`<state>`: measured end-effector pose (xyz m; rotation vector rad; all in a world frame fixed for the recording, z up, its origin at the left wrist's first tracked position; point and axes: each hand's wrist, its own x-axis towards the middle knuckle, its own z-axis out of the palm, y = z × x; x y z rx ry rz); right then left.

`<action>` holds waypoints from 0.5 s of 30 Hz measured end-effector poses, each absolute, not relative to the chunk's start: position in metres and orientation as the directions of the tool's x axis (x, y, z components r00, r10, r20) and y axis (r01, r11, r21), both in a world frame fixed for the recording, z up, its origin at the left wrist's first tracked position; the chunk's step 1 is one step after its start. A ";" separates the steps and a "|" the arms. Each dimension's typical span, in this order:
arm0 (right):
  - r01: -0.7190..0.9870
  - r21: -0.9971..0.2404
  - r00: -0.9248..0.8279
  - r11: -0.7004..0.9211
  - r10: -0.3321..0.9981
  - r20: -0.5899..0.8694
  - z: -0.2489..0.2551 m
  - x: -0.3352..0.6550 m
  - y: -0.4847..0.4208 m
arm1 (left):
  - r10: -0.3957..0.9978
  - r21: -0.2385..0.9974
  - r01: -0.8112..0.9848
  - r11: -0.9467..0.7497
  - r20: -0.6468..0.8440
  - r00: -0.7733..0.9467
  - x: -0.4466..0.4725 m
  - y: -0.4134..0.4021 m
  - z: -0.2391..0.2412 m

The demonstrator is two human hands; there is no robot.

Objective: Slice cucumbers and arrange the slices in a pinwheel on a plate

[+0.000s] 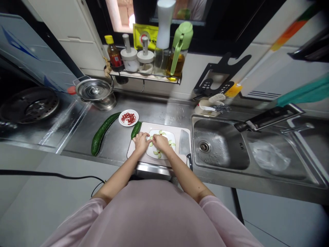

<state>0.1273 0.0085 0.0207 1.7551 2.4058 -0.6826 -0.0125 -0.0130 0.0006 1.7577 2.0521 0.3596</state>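
Note:
A white plate (171, 138) with pale green cucumber slices (162, 132) round its rim lies on a light cutting board (154, 161). Both my hands hover over the plate. My left hand (141, 141) is curled at the plate's left edge, fingertips pinched near a slice. My right hand (160, 142) is bent over the plate's middle, fingers closed on something small I cannot make out. A cut cucumber piece (136, 129) lies at the board's top left. A cleaver (184, 145) rests on the board's right side.
A whole cucumber (102, 132) and a small dish of red bits (128, 117) lie left of the board. A lidded pot (95, 91) stands behind. The sink (218, 145) is on the right. A rack of bottles (146, 73) hangs at the back wall.

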 end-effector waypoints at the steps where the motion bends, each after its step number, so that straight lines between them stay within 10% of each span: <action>1: 0.923 -0.299 -0.338 0.242 0.882 -0.329 0.021 0.127 0.009 | 0.982 0.450 0.876 0.174 -0.142 -0.122 -0.013 -0.013 0.001; 15: 0.916 -0.333 -0.337 0.225 0.882 -0.331 0.023 0.129 0.008 | 0.978 0.454 0.869 0.195 -0.162 -0.134 -0.012 -0.013 0.006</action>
